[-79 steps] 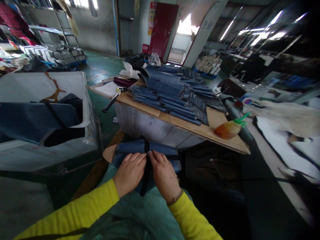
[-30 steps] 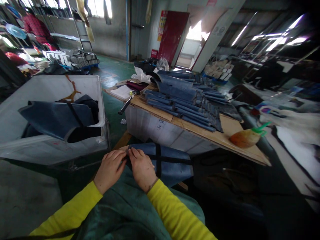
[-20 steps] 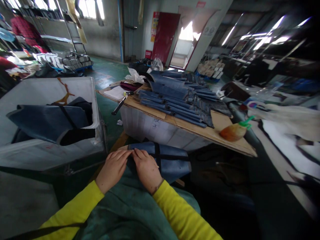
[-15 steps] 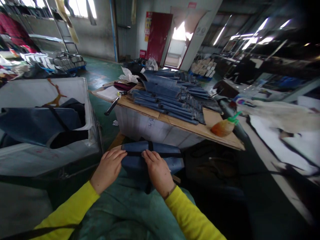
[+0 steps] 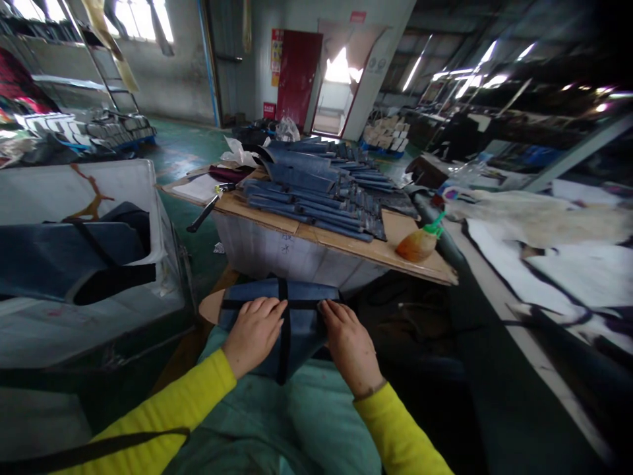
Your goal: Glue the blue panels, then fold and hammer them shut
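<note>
A blue sheet piece (image 5: pixel 304 330) with a pale board end (image 5: pixel 211 307) showing at its left lies across my lap, over green cloth. One black strip (image 5: pixel 301 305) runs across it; a second black strip (image 5: pixel 283 349) crosses it lengthwise, towards me. My left hand (image 5: pixel 256 333) lies on the piece left of the crossing, fingers together and laid over the crosswise strip. Near the strip's right end, my right hand (image 5: pixel 350 340) has thumb and fingers closed on it. My palms hide parts of the piece.
Ahead, a cardboard-topped table (image 5: pixel 311 231) bears stacked blue pieces (image 5: pixel 306 178), a hammer (image 5: pixel 210 206) at its left edge and an amber bottle with green nozzle (image 5: pixel 418 245). A white bin (image 5: pixel 171 244) at left holds a larger blue piece (image 5: pixel 54 260). White material (image 5: pixel 509 257) lies right.
Both hands have moved right along the crosswise strip: the left from the piece's left end to near the crossing, the right from the crossing to the right end. The view has shifted slightly.
</note>
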